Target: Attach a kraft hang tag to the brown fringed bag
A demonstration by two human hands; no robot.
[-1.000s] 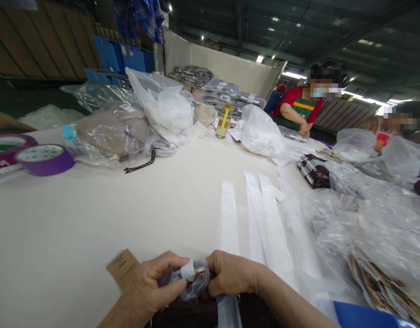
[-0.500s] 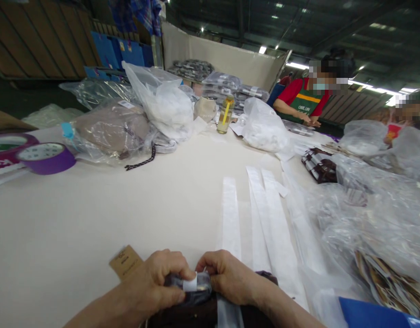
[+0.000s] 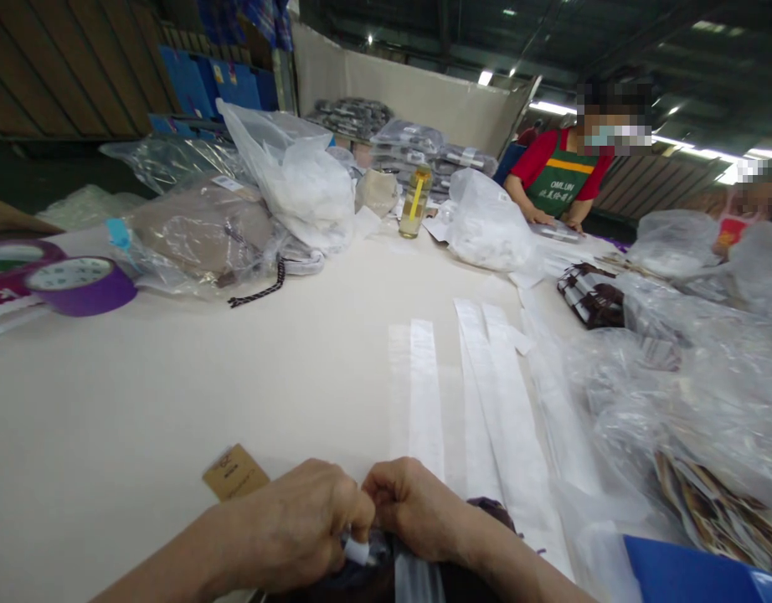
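Observation:
At the near edge of the white table (image 3: 235,377) my left hand (image 3: 298,528) and my right hand (image 3: 417,507) press together, fingers curled, on a dark item wrapped in clear plastic (image 3: 386,569). A small white sticker (image 3: 357,550) shows between my fingertips on the wrap. A brown paper tag (image 3: 235,473) lies on the table just left of my left hand. Most of the wrapped item is hidden under my hands.
Long white label strips (image 3: 424,394) lie ahead of my hands. Purple tape rolls (image 3: 81,285) sit far left. Clear bags of goods (image 3: 693,394) pile up at right, bagged items (image 3: 203,234) and a bottle (image 3: 414,201) at the back. A person in red with a green apron (image 3: 558,176) works across the table.
My hands have closed tighter over the wrapped item and pushed it lower; the white sticker is now mostly covered by my fingers. The view has tilted slightly.

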